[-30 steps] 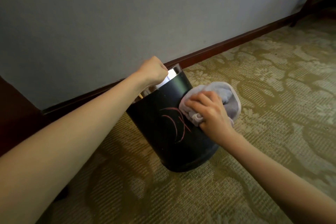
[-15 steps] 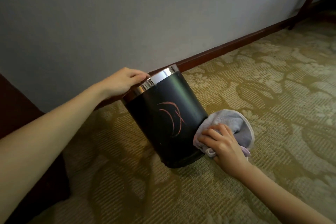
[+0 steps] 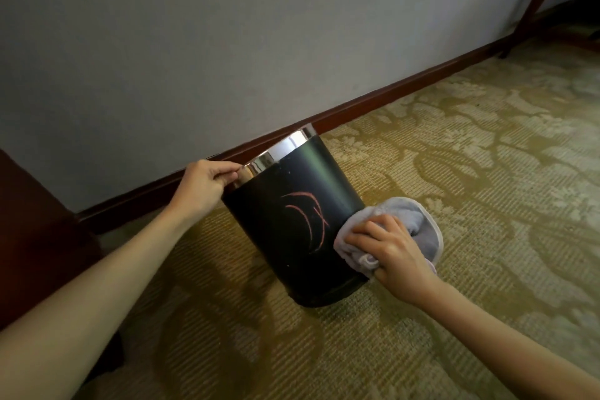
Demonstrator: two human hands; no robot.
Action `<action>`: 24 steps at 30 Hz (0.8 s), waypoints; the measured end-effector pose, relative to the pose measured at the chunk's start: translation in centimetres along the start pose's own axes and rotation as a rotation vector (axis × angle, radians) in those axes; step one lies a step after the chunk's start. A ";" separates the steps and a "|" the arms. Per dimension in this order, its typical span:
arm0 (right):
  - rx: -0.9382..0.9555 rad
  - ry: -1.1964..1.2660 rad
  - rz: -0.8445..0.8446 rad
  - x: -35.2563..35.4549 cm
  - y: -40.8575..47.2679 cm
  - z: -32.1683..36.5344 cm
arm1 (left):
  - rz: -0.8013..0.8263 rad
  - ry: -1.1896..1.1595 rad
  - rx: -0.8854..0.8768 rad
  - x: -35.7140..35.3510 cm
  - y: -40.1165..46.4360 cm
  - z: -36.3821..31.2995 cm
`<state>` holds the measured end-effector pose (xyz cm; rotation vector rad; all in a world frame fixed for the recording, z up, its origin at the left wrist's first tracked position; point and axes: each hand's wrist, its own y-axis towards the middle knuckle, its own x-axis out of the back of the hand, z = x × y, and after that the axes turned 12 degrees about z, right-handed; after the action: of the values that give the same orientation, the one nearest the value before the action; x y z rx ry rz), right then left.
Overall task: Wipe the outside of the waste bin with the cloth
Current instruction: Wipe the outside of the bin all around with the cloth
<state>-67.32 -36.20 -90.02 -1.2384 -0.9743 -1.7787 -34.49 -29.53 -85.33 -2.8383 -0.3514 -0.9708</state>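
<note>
A black round waste bin [image 3: 285,237] with a shiny metal rim and a thin reddish line drawing on its side stands tilted on the carpet, its top leaning away toward the wall. My left hand [image 3: 204,187] grips the metal rim at the bin's upper left. My right hand [image 3: 391,248] presses a bunched pale grey cloth [image 3: 412,221] against the bin's lower right side, close to the base. The bin's inside is hidden.
A patterned yellow-green carpet [image 3: 454,156] covers the floor. A grey wall with a dark red skirting board [image 3: 389,94] runs just behind the bin. Dark wooden furniture [image 3: 29,237] stands at the left edge, and a wooden leg [image 3: 535,0] leans at the far right.
The bin has tipped so its rim points away toward the wall. My right hand has slid the cloth down the bin's side to near its base. My left hand shifted along the rim.
</note>
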 end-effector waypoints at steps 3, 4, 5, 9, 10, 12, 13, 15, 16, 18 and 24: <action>0.021 0.031 -0.054 2.5 3.6 -0.1 | -0.017 -0.002 -0.042 -1.4 -0.2 -1.2; 0.016 0.030 -0.091 3.5 5.0 -0.4 | -0.020 -0.006 -0.055 -1.9 -0.1 -1.5; 0.002 0.030 -0.123 4.5 6.2 -0.8 | -0.024 -0.008 -0.070 -2.3 0.0 -1.9; -0.067 0.086 -0.158 5.7 8.1 -1.7 | -0.028 0.022 -0.101 -3.1 0.8 -3.0; -0.083 0.086 -0.162 5.2 7.6 -1.5 | -0.026 0.034 -0.099 -3.0 1.0 -3.1; -0.101 0.066 -0.113 3.5 5.7 -1.0 | -0.024 0.042 -0.086 -2.7 1.3 -3.0; -0.075 0.034 -0.082 2.6 4.2 -0.9 | -0.027 0.039 -0.076 -2.6 1.4 -2.9; 0.006 -0.042 -0.008 0.8 0.8 -0.9 | -0.036 0.033 -0.049 -2.3 1.6 -2.7; 0.033 -0.070 0.047 0.3 -0.6 -0.9 | -0.035 0.034 -0.036 -2.2 1.6 -2.7; 0.076 -0.099 0.120 0.0 -2.2 -1.2 | -0.026 0.040 -0.032 -2.2 1.5 -2.8; 0.034 -0.040 -0.086 4.6 4.8 -2.1 | 0.008 0.050 -0.070 -3.9 1.4 -4.4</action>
<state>-65.05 -40.84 -85.28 -1.2316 -1.0902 -1.8020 -39.71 -32.43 -84.26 -2.8695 -0.3068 -1.0705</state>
